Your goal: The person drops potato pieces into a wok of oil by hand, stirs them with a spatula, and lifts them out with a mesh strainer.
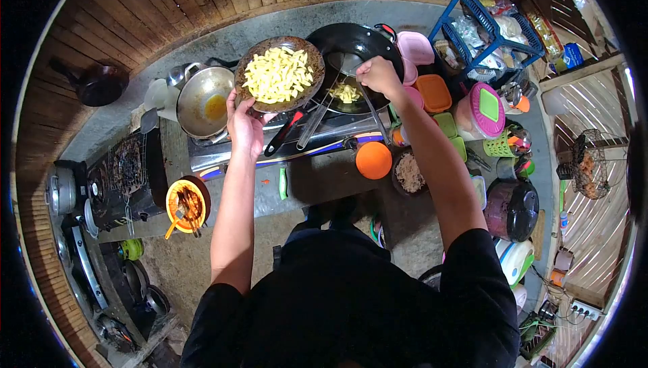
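Left hand point(247, 130) grips 1 plate point(319, 64) beside wok's point(337, 38) left edge; right hand point(379, 76) clasps metal utensil point(372, 107). Plate tilt could spill yellow pieces point(280, 74).

Pale yellow is shown by the cut pieces point(279, 75) on the mottled brown plate point(251, 58). At right, a pink lid point(485, 119) is topped with green; bright orange is seen on the near round lid point(373, 160).

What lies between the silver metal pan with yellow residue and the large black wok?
In the head view, a round brown plate piled with pale yellow cut pieces, held by the left hand.
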`<state>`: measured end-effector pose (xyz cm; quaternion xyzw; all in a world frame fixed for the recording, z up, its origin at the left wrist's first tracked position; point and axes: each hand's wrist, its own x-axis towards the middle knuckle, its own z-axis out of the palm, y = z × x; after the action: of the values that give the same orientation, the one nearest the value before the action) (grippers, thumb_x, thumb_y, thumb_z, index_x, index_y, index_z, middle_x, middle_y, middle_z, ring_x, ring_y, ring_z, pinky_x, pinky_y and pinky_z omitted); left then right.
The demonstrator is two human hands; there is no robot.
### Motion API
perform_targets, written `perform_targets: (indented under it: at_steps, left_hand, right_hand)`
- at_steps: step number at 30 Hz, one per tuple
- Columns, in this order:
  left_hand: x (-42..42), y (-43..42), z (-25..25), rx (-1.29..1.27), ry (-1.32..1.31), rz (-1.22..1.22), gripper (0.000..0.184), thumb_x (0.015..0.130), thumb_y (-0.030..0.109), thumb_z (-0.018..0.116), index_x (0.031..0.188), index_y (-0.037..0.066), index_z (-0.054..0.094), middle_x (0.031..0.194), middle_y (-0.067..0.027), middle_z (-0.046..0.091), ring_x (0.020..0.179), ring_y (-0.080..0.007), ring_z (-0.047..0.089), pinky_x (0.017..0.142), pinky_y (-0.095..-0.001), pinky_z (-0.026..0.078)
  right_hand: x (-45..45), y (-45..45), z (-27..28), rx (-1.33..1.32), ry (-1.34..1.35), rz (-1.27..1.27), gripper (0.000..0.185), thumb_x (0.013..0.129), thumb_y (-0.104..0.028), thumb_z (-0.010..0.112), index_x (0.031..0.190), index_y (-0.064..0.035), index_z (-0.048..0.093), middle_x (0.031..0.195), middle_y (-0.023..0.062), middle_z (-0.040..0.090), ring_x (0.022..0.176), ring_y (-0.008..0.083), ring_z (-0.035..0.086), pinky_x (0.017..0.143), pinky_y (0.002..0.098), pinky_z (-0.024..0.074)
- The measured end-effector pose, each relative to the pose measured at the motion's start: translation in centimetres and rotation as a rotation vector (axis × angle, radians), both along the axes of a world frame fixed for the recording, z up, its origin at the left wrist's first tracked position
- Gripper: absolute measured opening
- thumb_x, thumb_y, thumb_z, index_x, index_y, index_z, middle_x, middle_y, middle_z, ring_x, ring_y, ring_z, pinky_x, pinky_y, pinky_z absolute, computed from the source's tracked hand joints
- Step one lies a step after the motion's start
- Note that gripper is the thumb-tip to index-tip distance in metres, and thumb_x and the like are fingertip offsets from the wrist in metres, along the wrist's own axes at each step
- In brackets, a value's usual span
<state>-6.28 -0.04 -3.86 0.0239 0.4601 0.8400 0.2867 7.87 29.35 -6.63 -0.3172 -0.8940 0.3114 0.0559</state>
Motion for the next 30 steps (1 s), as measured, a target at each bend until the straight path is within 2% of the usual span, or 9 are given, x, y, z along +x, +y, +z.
perform_targets:
  at_steps: [3,6,8,9,10,13,17,24,30]
  left_hand:
    - [0.5,0.3,0.5,-0.014,-0.001,-0.025,0.054,0.088,0.002,0.046,0.139,0.013,0.029,0.127,-0.019,0.051,0.107,-0.0312,0.059,0.079,-0.0495,0.058]
    - [0.9,1.0,0.5,-0.021,0.007,-0.076,0.052,0.088,0.002,0.046,0.137,0.012,0.031,0.126,-0.0191,0.051,0.106,-0.0308,0.06,0.076,-0.0484,0.059]
    - [1.4,1.6,0.5,-0.014,0.018,-0.139,0.048,0.088,0.002,0.046,0.134,0.012,0.034,0.126,-0.0192,0.051,0.105,-0.0301,0.06,0.073,-0.0461,0.061]
    - [2.0,2.1,1.0,-0.008,-0.005,-0.135,0.047,0.089,0.002,0.045,0.133,0.011,0.034,0.125,-0.0189,0.051,0.104,-0.03,0.061,0.071,-0.045,0.061]
    - [2.4,2.3,1.1,0.036,-0.012,-0.158,0.048,0.089,0.001,0.045,0.134,0.011,0.033,0.124,-0.0191,0.05,0.104,-0.0302,0.061,0.072,-0.046,0.061]
    - [3.4,2.9,2.2,0.032,-0.034,-0.174,0.048,0.089,0.002,0.045,0.134,0.011,0.033,0.124,-0.0196,0.05,0.104,-0.0302,0.061,0.072,-0.0461,0.061]
    - [3.7,2.9,2.3,-0.008,-0.013,-0.198,0.048,0.09,0.003,0.045,0.135,0.012,0.032,0.123,-0.0199,0.051,0.104,-0.03,0.061,0.072,-0.0455,0.061]
    - [3.8,2.7,1.1,-0.013,-0.035,-0.226,0.048,0.09,0.003,0.045,0.136,0.011,0.033,0.125,-0.0194,0.052,0.108,-0.0297,0.061,0.071,-0.0432,0.061]
    - [3.5,2.4,1.0,-0.011,-0.018,-0.226,0.048,0.089,0.002,0.045,0.135,0.011,0.033,0.125,-0.0179,0.053,0.107,-0.0297,0.061,0.071,-0.0423,0.061]
  right_hand:
    - [-0.7,-0.2,2.0,-0.048,0.333,0.03,0.02,0.08,-0.012,0.069,0.098,-0.0026,0.072,0.085,0.012,0.072,0.072,0.0179,0.071,0.069,0.0276,0.0547]
    - [-1.8,-2.8,7.3,0.034,0.445,0.158,0.029,0.073,-0.021,0.073,0.099,-0.0071,0.073,0.094,0.0153,0.071,0.084,0.0242,0.071,0.079,0.0329,0.0552]
    - [-2.3,-4.6,9.5,0.133,0.354,0.294,0.04,0.072,-0.025,0.075,0.107,-0.0068,0.07,0.098,0.0175,0.07,0.086,0.0271,0.07,0.081,0.0341,0.0551]
    - [-2.5,-5.0,9.4,0.185,0.261,0.368,0.05,0.071,-0.031,0.078,0.114,-0.0076,0.067,0.106,0.0149,0.069,0.091,0.0275,0.068,0.083,0.0358,0.0536]
    - [-2.8,-5.5,9.0,0.318,0.216,0.412,0.052,0.071,-0.031,0.077,0.116,-0.006,0.066,0.105,0.0178,0.068,0.092,0.0324,0.067,0.085,0.0376,0.0524]
    - [-2.5,-6.7,8.8,0.377,0.201,0.505,0.05,0.067,-0.024,0.079,0.112,-0.0061,0.068,0.101,0.0232,0.067,0.096,0.0349,0.065,0.089,0.0403,0.0503]
    - [-2.2,-7.2,9.2,0.358,0.138,0.457,0.041,0.064,-0.013,0.076,0.104,-0.0054,0.07,0.098,0.0217,0.068,0.095,0.0348,0.065,0.089,0.0408,0.0504]
    - [-2.3,-7.0,7.9,0.424,0.123,0.411,0.029,0.066,-0.011,0.075,0.094,-0.0069,0.074,0.087,0.0195,0.069,0.084,0.0336,0.067,0.083,0.0389,0.0529]
    - [-1.6,-5.9,8.9,0.098,0.28,0.281,0.02,0.067,-0.01,0.072,0.087,-0.006,0.075,0.085,0.0165,0.07,0.078,0.0286,0.07,0.077,0.0337,0.0553]
